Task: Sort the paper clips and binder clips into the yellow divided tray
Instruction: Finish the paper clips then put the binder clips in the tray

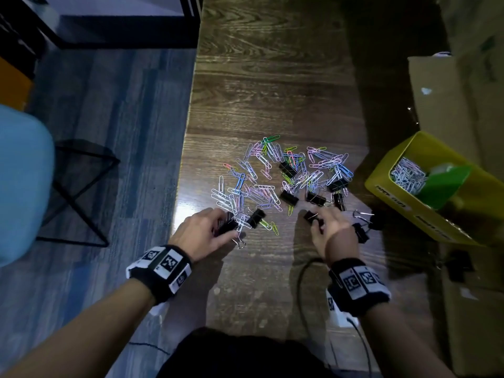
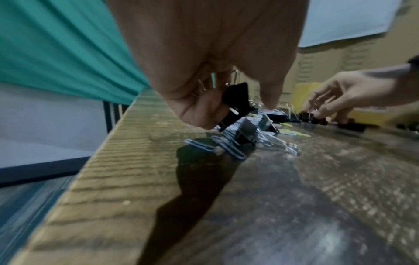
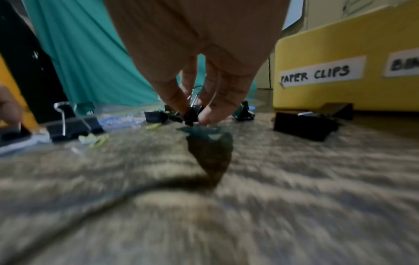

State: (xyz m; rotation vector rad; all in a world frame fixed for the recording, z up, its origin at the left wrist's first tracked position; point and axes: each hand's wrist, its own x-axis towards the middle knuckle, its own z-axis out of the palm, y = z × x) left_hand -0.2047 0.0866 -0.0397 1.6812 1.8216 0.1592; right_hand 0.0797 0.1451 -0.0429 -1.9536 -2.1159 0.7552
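Coloured paper clips point(image 1: 272, 175) lie in a heap on the wooden table point(image 1: 259, 77), with several black binder clips point(image 1: 313, 199) among them. My left hand point(image 1: 226, 227) sits at the heap's near left edge, fingers curled round a black binder clip point(image 2: 235, 100) held just above the table. At the near right, my right hand point(image 1: 317, 223) pinches a small black binder clip point(image 3: 192, 113) between thumb and fingers, low over the wood. The yellow divided tray point(image 1: 387, 184) stands to the right, with paper clips point(image 1: 407, 177) in one compartment and a green divider point(image 1: 444, 184). Its wall point(image 3: 317, 93) carries a "PAPER CLIPS" label.
More binder clips point(image 1: 361, 233) lie just right of my right hand, and one point(image 3: 72, 125) stands to its left. Cardboard boxes point(image 1: 441, 105) flank the tray. The table's left edge point(image 1: 185, 148) drops to the floor, beside a blue chair point(image 1: 21, 181). A black cable point(image 1: 302, 271) curves near my right wrist.
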